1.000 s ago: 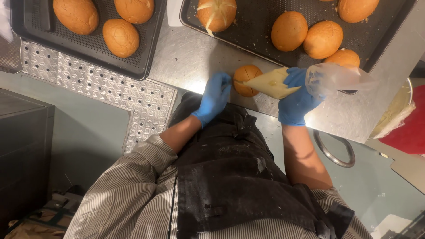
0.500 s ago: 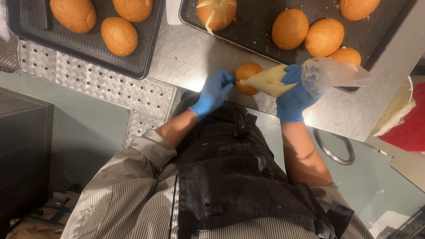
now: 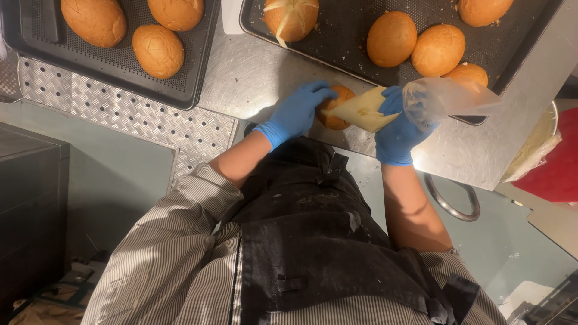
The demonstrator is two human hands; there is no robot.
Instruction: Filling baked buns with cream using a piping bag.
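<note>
Two blue-gloved hands meet over one golden bread roll (image 3: 335, 107) at the near edge of the steel counter (image 3: 253, 72). Fingers of the left hand (image 3: 299, 111) curl loosely round the roll's left side, touching it. The right hand (image 3: 397, 129) is clenched tight on a clear piping bag (image 3: 385, 108) of pale yellow filling; the bag's tip reaches past its fingertips to the roll, its empty plastic tail trailing right. Just beyond the fingers lies a dark perforated baking tray (image 3: 355, 18) of rolls.
</note>
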